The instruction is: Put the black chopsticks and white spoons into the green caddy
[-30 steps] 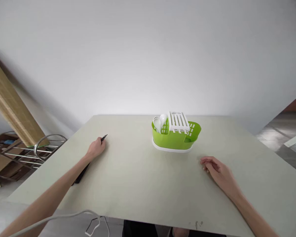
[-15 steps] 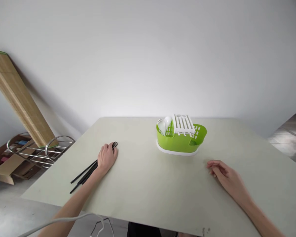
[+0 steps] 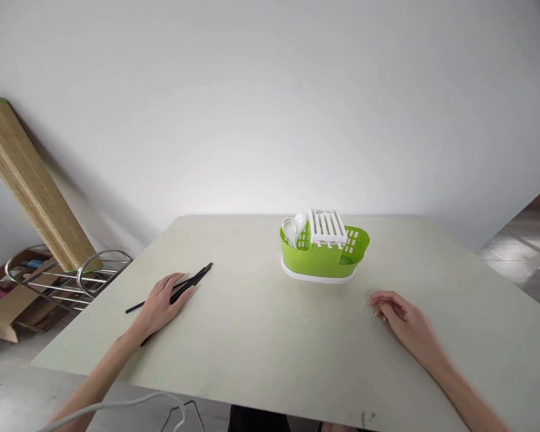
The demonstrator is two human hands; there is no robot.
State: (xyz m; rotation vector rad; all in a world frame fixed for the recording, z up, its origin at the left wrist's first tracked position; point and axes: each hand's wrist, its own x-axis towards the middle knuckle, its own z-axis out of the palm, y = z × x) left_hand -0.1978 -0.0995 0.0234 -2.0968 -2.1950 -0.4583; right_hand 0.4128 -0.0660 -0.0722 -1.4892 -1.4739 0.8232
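Several black chopsticks [image 3: 200, 276] lie in a loose bundle at the left of the table. My left hand [image 3: 159, 305] rests over their middle, thumb on the near side and fingers on the far side, closed loosely about them. The tips stick out past the hand; the palm covers much of the rest. On the table to the right lies my right hand [image 3: 402, 321], fingers loosely bent, holding nothing. A green basket [image 3: 317, 262] with a white base stands between the hands, farther back. White spoons [image 3: 290, 231] stand in its left end, and a white slotted rack [image 3: 327, 227] spans its middle.
The pale table [image 3: 252, 342] meets the wall at its far side. Left of it are a metal rack [image 3: 83, 279], a cardboard box [image 3: 13, 309] and a leaning rolled bamboo mat [image 3: 36, 186]. A white cable [image 3: 117, 404] crosses near my left forearm.
My left hand has slid from the chopsticks' tips back toward their middle, down and left. The chopsticks have shifted and lie more bunched. My right hand keeps its pose; the view has turned slightly.
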